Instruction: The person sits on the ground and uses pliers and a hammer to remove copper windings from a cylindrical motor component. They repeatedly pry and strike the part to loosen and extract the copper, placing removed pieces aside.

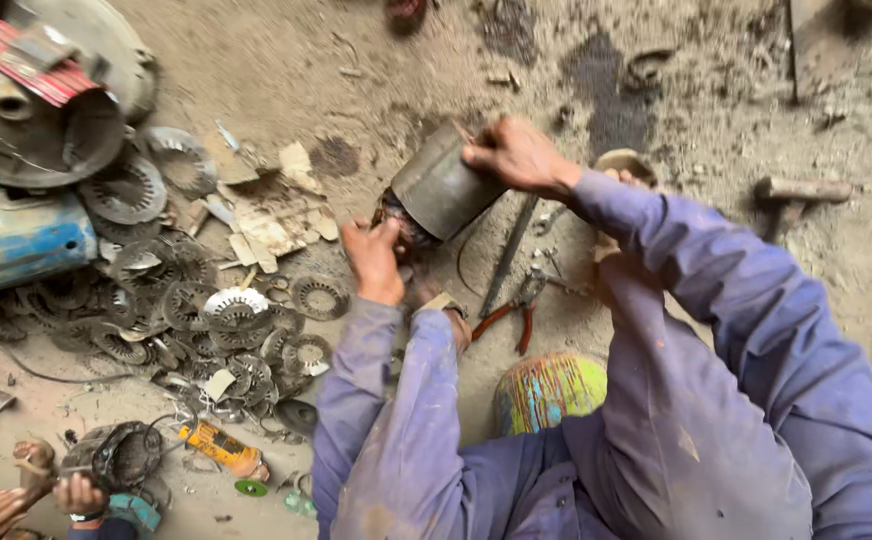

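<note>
Dull cylindrical metal casing (443, 188), dusty.

My right hand (518, 155) grips metal cylinder (443, 187) at frame centre; left hand (374, 260) at its lower end; pliers (516, 305) below.

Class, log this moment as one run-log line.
left hand: at cylinder's open end | right hand: gripping metal cylinder | pliers: on ground
</note>
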Demonstrator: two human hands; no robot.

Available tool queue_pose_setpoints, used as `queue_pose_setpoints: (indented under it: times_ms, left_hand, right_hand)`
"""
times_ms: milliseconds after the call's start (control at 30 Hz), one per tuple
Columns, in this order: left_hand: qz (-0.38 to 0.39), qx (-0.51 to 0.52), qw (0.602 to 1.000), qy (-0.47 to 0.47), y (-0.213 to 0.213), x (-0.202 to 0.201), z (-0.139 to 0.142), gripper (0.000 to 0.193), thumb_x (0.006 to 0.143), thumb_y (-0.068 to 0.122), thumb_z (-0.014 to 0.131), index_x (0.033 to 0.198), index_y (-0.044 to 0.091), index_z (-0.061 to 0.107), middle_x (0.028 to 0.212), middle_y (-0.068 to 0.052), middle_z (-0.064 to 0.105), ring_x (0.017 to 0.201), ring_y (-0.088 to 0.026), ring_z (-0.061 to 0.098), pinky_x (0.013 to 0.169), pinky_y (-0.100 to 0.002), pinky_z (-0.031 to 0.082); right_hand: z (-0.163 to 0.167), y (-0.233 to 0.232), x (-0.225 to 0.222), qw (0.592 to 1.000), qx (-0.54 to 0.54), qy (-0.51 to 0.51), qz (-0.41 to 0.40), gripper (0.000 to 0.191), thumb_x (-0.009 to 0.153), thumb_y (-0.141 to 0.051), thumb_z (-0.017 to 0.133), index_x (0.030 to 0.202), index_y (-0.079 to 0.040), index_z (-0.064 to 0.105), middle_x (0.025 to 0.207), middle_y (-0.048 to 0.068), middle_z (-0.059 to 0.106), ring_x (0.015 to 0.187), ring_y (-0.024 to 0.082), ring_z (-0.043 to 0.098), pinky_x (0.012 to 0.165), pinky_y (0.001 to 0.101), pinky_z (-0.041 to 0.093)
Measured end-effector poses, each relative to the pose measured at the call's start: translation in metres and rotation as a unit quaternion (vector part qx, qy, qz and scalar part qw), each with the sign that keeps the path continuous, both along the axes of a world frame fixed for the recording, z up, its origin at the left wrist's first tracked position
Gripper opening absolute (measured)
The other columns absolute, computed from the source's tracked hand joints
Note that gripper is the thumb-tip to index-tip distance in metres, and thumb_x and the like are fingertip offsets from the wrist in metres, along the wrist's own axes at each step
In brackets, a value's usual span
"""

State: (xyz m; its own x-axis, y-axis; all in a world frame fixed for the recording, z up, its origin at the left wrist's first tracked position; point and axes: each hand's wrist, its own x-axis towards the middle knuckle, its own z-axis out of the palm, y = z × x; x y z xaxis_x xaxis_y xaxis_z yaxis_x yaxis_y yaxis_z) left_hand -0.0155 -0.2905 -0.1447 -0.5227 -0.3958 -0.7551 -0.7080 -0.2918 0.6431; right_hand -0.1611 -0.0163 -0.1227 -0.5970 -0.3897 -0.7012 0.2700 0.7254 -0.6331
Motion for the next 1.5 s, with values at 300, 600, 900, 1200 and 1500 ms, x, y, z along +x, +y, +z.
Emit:
queue_pose_setpoints:
  times_ms: [300, 600, 900, 1200, 1500]
  left_hand:
    - [0.024, 0.101, 0.995, 0.009, -0.032, -0.032, -0.025, 0.025, 0.093, 0.005, 0.077, 0.099, 0.009, 0.053, 0.09, -0.005, 0.067, 0.074, -0.014, 0.058, 0.062, -0.028, 0.045]
    - [-0.024, 0.04, 0.987, 0.156, -0.025, -0.016, 0.013, 0.036, 0.093, 0.009, 0.077, 0.12, 0.007, 0.054, 0.108, -0.007, 0.061, 0.097, -0.016, 0.06, 0.084, -0.03, 0.053]
    - [-0.012, -0.028, 0.97, 0.241, -0.004, -0.034, 0.009, 0.052, 0.082, 0.003, 0.085, 0.119, 0.006, 0.049, 0.101, -0.011, 0.068, 0.092, -0.02, 0.067, 0.083, -0.032, 0.056]
    - [0.012, -0.012, 0.967, 0.253, -0.027, -0.043, -0.015, 0.048, 0.085, 0.001, 0.085, 0.118, 0.005, 0.051, 0.098, -0.009, 0.068, 0.091, -0.017, 0.065, 0.086, -0.03, 0.053]
    - [0.016, -0.023, 0.973, 0.23, -0.028, -0.048, -0.014, 0.046, 0.086, 0.001, 0.085, 0.117, 0.006, 0.051, 0.086, -0.008, 0.068, 0.081, -0.015, 0.061, 0.078, -0.028, 0.05]
  right_hand:
    - [0.013, -0.019, -0.037, 0.975, -0.055, -0.165, -0.14, 0.061, 0.105, -0.054, 0.056, 0.1, 0.003, 0.077, 0.09, 0.02, 0.074, 0.065, 0.02, 0.058, 0.06, 0.0383, 0.054]
    - [0.023, 0.061, -0.003, 0.972, -0.163, 0.087, -0.148, 0.037, 0.106, -0.036, 0.06, 0.122, -0.004, 0.072, 0.112, 0.013, 0.075, 0.097, 0.018, 0.07, 0.086, 0.0369, 0.057]
    - [-0.008, 0.062, 0.045, 0.975, -0.098, 0.018, -0.199, 0.031, 0.097, -0.027, 0.072, 0.12, -0.007, 0.074, 0.112, 0.012, 0.076, 0.097, 0.021, 0.073, 0.087, 0.038, 0.059]
    - [-0.023, 0.074, 0.064, 0.979, -0.091, 0.089, -0.161, 0.031, 0.097, -0.027, 0.071, 0.117, -0.005, 0.075, 0.108, 0.015, 0.077, 0.095, 0.025, 0.074, 0.085, 0.0418, 0.059]
    - [-0.04, 0.079, 0.076, 0.991, -0.035, 0.021, -0.13, 0.031, 0.1, -0.033, 0.069, 0.12, -0.01, 0.075, 0.111, 0.012, 0.078, 0.094, 0.026, 0.075, 0.085, 0.0443, 0.059]
